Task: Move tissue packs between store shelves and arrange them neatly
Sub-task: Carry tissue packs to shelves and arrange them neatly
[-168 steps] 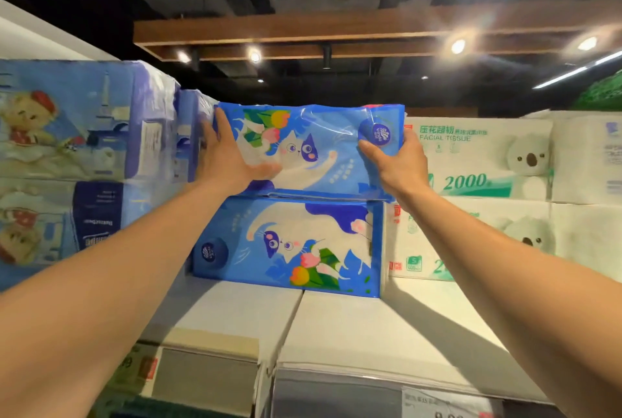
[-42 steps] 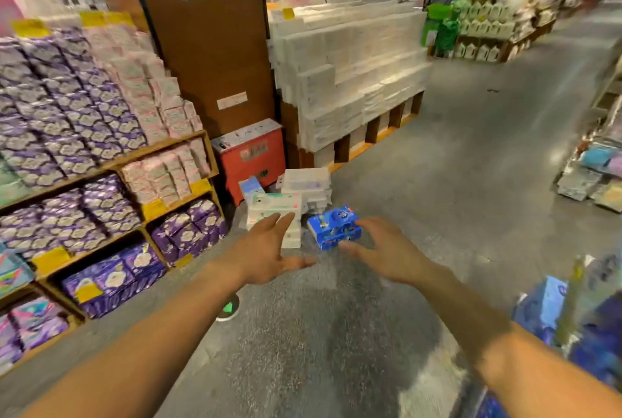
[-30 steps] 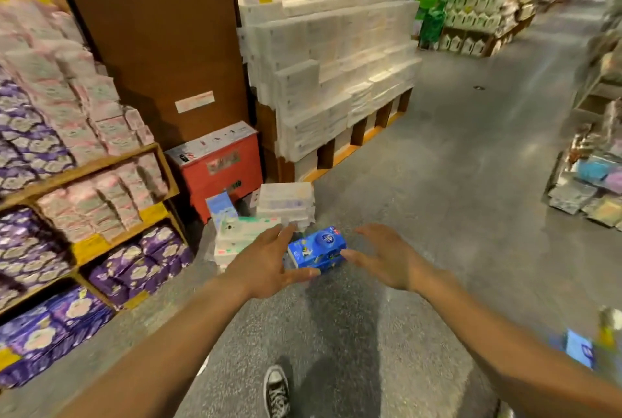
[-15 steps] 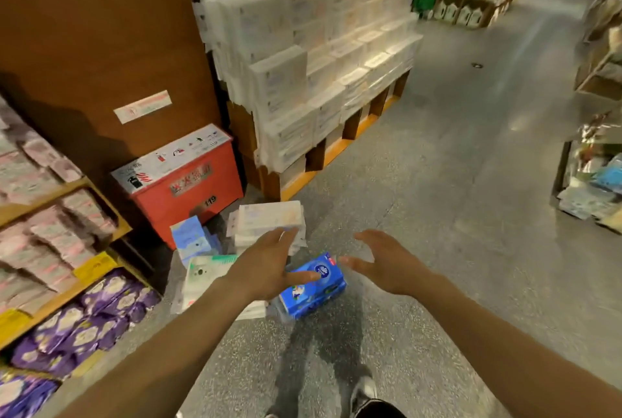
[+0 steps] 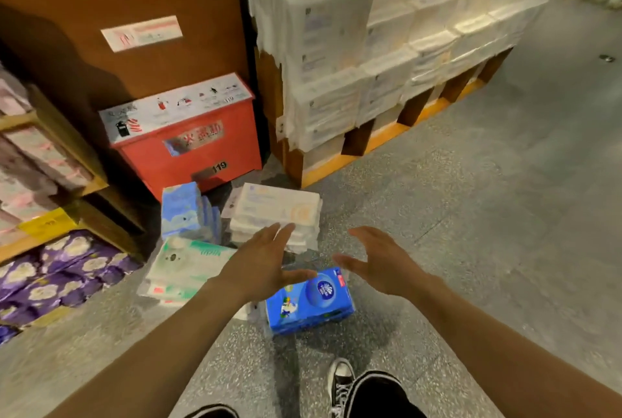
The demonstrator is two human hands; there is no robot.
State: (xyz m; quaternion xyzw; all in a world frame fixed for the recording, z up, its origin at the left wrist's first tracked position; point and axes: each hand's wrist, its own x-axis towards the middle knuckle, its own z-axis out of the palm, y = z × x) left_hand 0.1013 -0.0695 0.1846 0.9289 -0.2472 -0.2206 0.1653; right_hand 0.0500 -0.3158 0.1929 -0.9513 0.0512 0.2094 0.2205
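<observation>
Okay, quick notes. Both hands are empty and spread wide, fingers straight to relaxed, palms turned toward each other. The left hand (image 5: 266, 263) and right hand (image 5: 380, 263) hang over the blue tissue pack (image 5: 309, 300). In this view the left thumb crosses the pack's upper left corner, but I cannot tell if it touches.

The blue pack lies on the floor (image 5: 471, 249) at the near edge of a small pile. Just beside it on the left is a green-and-white pack (image 5: 188, 263). Behind that is a pale blue pack standing on end (image 5: 183, 212), and a white stack (image 5: 276, 209) sits at the far side. The pile is in front of the red box (image 5: 188, 141), between the shelf of purple packs (image 5: 60, 269) and the pallet of white packs (image 5: 370, 47). A shoe (image 5: 340, 380) shows at the bottom of the frame.

Change: a few seconds back both hands were pressing a blue pack into place on a high shelf. Since then the person has turned away and walked to this floor pile. Over the last second and a half the pile has come closer and lower in view each frame. Half a second ago the blue pack was already just under the hands; now it looks larger and sits between them. The hands have stayed open throughout.

Judgement: the last placement looks done and the next pickup is starting. The blue pack is the likely target and has not been gripped yet.
</observation>
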